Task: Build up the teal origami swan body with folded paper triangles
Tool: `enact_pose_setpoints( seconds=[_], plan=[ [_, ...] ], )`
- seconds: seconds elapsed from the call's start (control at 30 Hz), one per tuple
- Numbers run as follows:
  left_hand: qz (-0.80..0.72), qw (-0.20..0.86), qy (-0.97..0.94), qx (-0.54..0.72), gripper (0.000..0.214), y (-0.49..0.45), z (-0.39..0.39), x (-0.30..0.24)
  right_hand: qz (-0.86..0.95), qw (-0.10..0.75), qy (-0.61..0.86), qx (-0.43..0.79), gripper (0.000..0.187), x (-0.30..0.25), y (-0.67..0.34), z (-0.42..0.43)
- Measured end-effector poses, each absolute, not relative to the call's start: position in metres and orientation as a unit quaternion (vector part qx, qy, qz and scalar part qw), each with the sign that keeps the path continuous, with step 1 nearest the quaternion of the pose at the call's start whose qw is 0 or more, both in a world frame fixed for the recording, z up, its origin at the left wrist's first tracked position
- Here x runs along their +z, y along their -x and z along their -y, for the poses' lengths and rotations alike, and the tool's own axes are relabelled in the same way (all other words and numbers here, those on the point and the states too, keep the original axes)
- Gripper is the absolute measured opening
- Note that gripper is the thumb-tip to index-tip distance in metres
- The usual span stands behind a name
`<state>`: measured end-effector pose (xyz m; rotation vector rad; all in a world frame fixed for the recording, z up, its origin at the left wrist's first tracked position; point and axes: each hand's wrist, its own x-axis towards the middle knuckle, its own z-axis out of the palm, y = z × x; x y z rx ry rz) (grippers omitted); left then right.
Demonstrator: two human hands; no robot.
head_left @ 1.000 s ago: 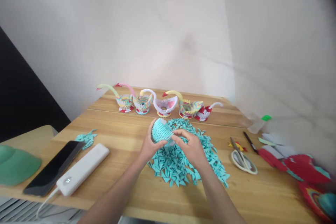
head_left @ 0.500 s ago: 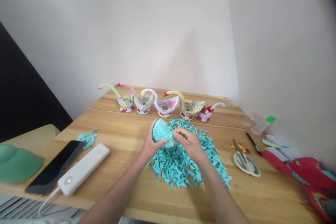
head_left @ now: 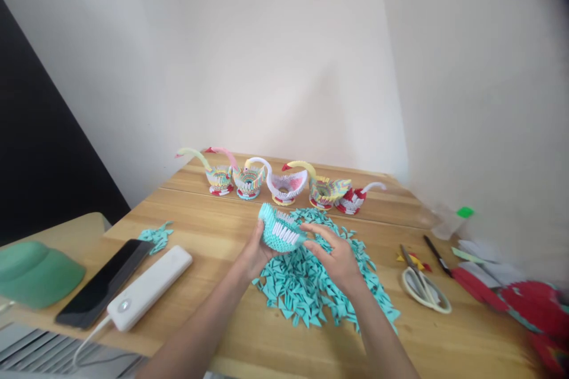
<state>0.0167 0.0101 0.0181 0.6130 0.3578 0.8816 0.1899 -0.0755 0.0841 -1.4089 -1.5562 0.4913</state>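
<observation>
My left hand [head_left: 254, 253] cups a teal folded-paper bowl [head_left: 279, 231] from below and from the left, holding it tilted just above the table. My right hand [head_left: 334, 254] touches the bowl's right rim with its fingers partly spread. Under both hands lies a wide heap of small teal paper triangles [head_left: 311, 284] on the wooden table [head_left: 213, 225].
Several finished paper swans [head_left: 284, 180] line the far edge. A phone [head_left: 104, 281], a white power bank [head_left: 149, 287] and a green cap [head_left: 35, 272] lie at left, with a few teal pieces [head_left: 155, 235]. Scissors [head_left: 424, 287], a pen [head_left: 436, 254] and red paper [head_left: 511, 302] lie at right.
The teal bowl has turned in my hands so its white-edged rim faces me. My right hand's fingers have loosened and spread. The camera shifted slightly left.
</observation>
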Motion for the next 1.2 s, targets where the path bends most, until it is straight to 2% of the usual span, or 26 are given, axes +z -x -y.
enact_pose_setpoints(
  seconds=[0.13,0.27,0.5,0.87,1.0,1.2],
  plan=[
    [-0.152,0.852,-0.288,0.409,0.057,-0.017,-0.008,0.019,0.668,0.445,0.564,0.196,0.035,0.082,-0.186,0.073],
    [-0.135,0.851,-0.314,0.398,0.062,-0.018,-0.003,0.018,0.683,0.415,0.562,0.211,0.024,0.084,-0.18,0.069],
    [-0.108,0.817,-0.369,0.43,0.079,-0.018,0.006,0.022,0.666,0.428,0.567,0.227,0.025,0.091,-0.18,0.069],
    [-0.156,0.806,-0.35,0.451,0.064,-0.019,0.001,0.021,0.681,0.42,0.562,0.209,0.025,0.092,-0.178,0.057],
    [-0.137,0.849,-0.303,0.411,0.052,-0.017,-0.006,0.019,0.681,0.422,0.55,0.237,0.046,0.11,-0.196,0.062],
    [-0.098,0.905,-0.26,0.323,0.069,-0.016,-0.006,0.022,0.72,0.375,0.55,0.197,0.066,0.109,-0.202,0.069]
  ],
)
